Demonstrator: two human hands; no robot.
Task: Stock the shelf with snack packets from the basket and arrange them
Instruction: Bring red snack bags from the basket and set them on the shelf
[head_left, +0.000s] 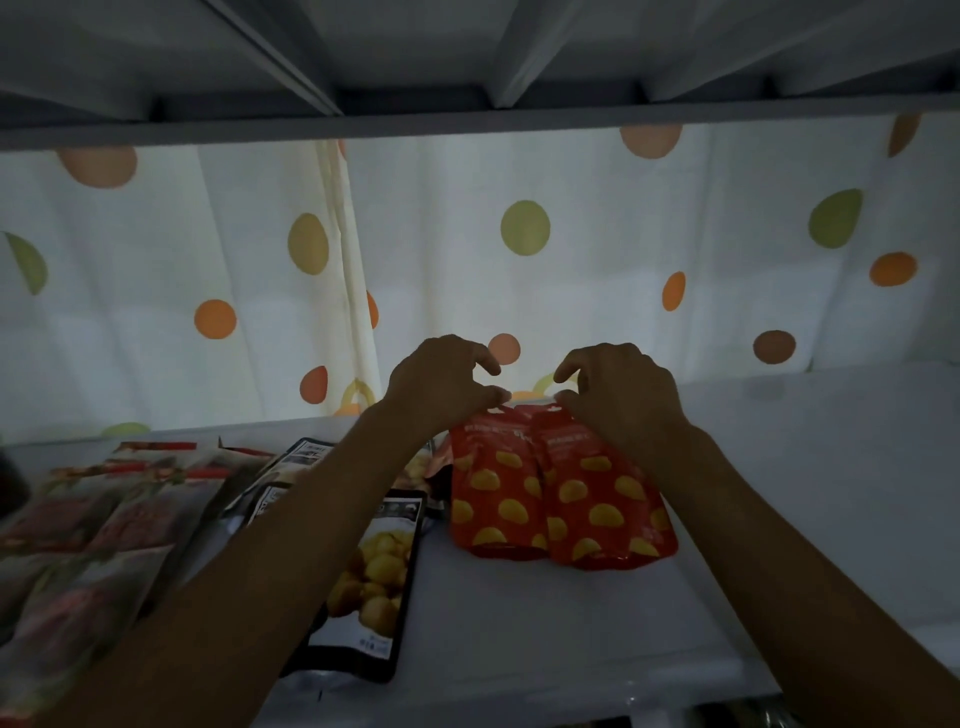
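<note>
We are at the arranging step. Two snack packets sit side by side and touching near the middle of the shelf, with their tops toward its back edge by the dotted curtain. Our left hand curls its fingers on the top edge of the left red packet and seems to pinch it. Our right hand does likewise on the right red packet. A black packet lies just to their left. Next, we judge, both need squaring in line with that row, then releasing. The basket is out of view.
</note>
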